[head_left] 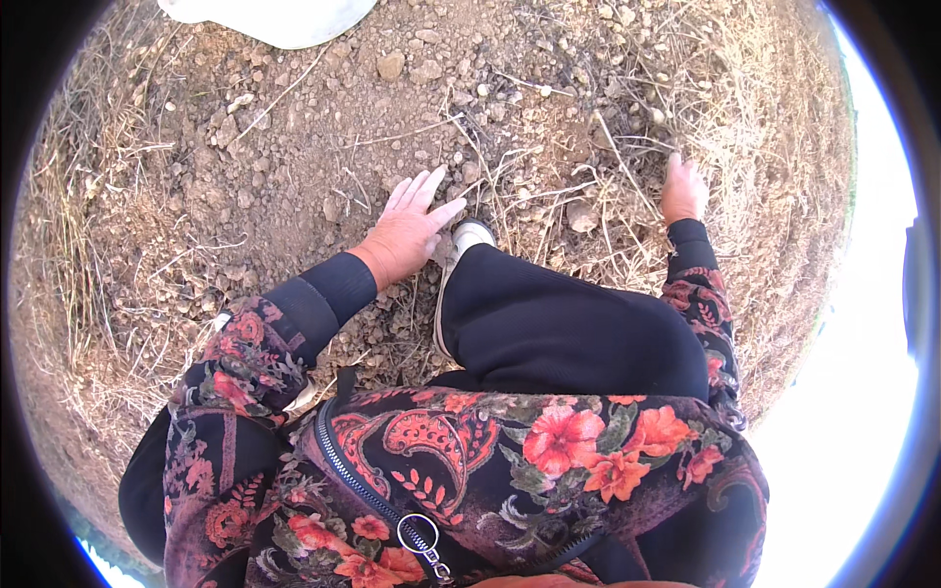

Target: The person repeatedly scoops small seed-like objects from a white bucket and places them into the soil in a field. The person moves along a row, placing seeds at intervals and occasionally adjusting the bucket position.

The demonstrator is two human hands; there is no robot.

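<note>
My left hand point(406, 234) hovers over or rests on the dry soil point(294, 176) just left of my white shoe point(472, 235). Its fingers are spread, and nothing shows in them. Out to the right, my right hand point(684, 192) reaches down at the edge of dry straw point(742, 162), its fingers curled. The fingertips are partly hidden, so I cannot tell whether they hold a stalk. Small pale roundish lumps point(658, 115) lie on the ground beyond that hand. Another pale lump point(482, 90) is farther left, among clods.
A white object point(283, 20), cut off by the top edge, sits on the soil. Loose dry stalks point(617, 154) cross the ground between my hands. Clods and stones point(390, 65) are scattered ahead. Dry grass point(81, 242) stands at the left. My bent knee point(662, 331) juts out on the right.
</note>
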